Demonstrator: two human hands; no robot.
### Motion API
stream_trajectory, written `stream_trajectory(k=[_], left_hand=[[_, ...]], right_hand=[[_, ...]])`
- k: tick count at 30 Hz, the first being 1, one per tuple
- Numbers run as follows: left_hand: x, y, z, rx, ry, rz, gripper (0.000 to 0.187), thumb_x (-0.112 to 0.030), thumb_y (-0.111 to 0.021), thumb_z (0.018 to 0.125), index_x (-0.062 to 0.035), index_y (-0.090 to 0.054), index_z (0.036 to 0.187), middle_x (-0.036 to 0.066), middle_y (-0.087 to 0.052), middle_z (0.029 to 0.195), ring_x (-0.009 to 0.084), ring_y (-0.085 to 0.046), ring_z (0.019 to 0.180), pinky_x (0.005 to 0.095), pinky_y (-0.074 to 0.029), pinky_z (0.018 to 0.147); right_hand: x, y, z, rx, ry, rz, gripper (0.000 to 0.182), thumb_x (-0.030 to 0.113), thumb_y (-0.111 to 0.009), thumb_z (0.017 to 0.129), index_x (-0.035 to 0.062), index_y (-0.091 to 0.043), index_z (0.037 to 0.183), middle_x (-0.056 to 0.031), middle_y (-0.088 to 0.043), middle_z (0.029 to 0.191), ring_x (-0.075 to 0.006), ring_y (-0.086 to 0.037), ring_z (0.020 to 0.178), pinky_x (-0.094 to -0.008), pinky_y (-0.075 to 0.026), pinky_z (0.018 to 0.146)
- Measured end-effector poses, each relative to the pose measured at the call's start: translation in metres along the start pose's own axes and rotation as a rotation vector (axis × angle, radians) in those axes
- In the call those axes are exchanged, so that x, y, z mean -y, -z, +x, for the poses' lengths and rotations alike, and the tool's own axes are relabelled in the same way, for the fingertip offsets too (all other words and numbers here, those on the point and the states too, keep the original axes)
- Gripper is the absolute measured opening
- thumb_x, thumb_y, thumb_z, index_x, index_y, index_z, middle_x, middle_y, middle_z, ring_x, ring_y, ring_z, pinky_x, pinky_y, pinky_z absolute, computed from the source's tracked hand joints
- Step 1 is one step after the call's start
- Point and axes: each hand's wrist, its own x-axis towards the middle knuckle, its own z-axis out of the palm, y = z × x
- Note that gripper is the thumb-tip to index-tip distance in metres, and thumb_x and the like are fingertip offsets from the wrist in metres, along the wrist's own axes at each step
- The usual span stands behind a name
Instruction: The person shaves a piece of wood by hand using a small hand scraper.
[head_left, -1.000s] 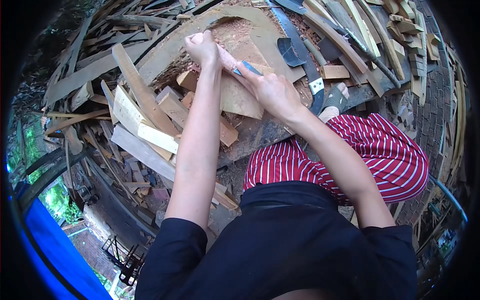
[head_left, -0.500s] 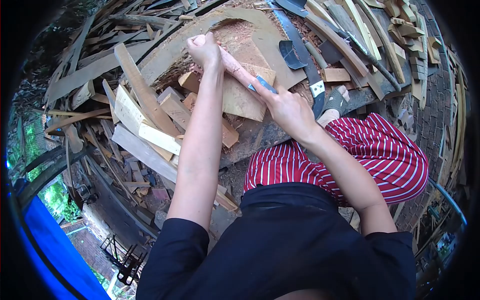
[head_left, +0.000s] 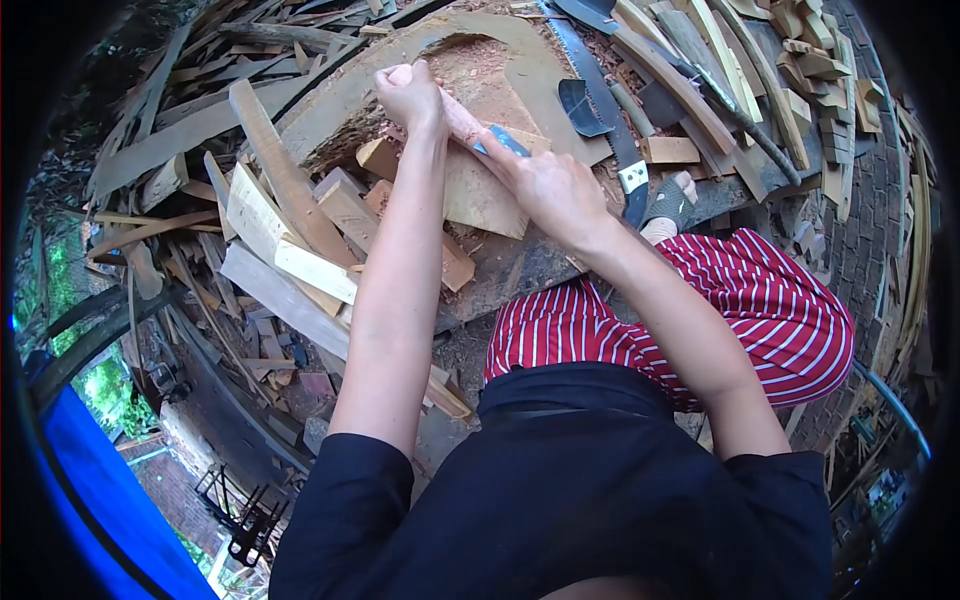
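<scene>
My left hand (head_left: 412, 98) is closed around the far end of a pale pinkish wooden stick (head_left: 462, 120). The stick slants over a wooden block (head_left: 487, 208) towards my body, and its near end is hidden behind my right hand. My right hand (head_left: 562, 198) is closed on a flat blue tool (head_left: 508, 141), perhaps a blade, which lies across the stick; its handle is covered by my fingers. My right forefinger stretches along the stick. Reddish shavings (head_left: 480, 66) fill a hollow in the big slab beyond the block.
A curved saw (head_left: 597, 95) lies right of the slab, beside a dark sheath-like piece (head_left: 581, 107). Wood offcuts (head_left: 290, 190) crowd the left, and stacked billets (head_left: 820, 65) stand at the far right. My bare foot in a dark wrap (head_left: 668, 204) rests near the saw handle.
My right hand and the blue tool have slid up along the stick, away from my body and towards my left hand. The left hand keeps its hold in about the same place.
</scene>
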Motion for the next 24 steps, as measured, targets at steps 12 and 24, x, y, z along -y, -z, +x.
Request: stream_trajectory(k=[12, 24], left_hand=[[0.003, -0.005, 0.008, -0.055, -0.017, 0.106, 0.024, -0.004, -0.067, 0.084, -0.0054, -0.048, 0.098, 0.012, -0.063, 0.079, 0.0201, -0.065, 0.055, 0.0366, -0.054, 0.045], [-0.008, -0.005, -0.007, -0.038, 0.005, 0.038, 0.023, -0.005, -0.068, 0.083, -0.0048, -0.049, 0.096, 0.012, -0.065, 0.079, 0.0204, -0.064, 0.055, 0.0357, -0.055, 0.049]], right_hand=[[-0.001, 0.016, -0.024, 0.068, -0.013, -0.059, 0.06, 0.011, -0.05, 0.094, 0.0315, -0.045, 0.15, -0.023, -0.067, 0.083, -0.0406, -0.072, 0.07, -0.0509, -0.059, 0.059], [0.001, 0.011, -0.016, 0.037, -0.036, 0.006, 0.052, 0.018, -0.051, 0.098, 0.031, -0.049, 0.148, -0.0236, -0.068, 0.083, -0.0412, -0.072, 0.071, -0.0518, -0.059, 0.06]])
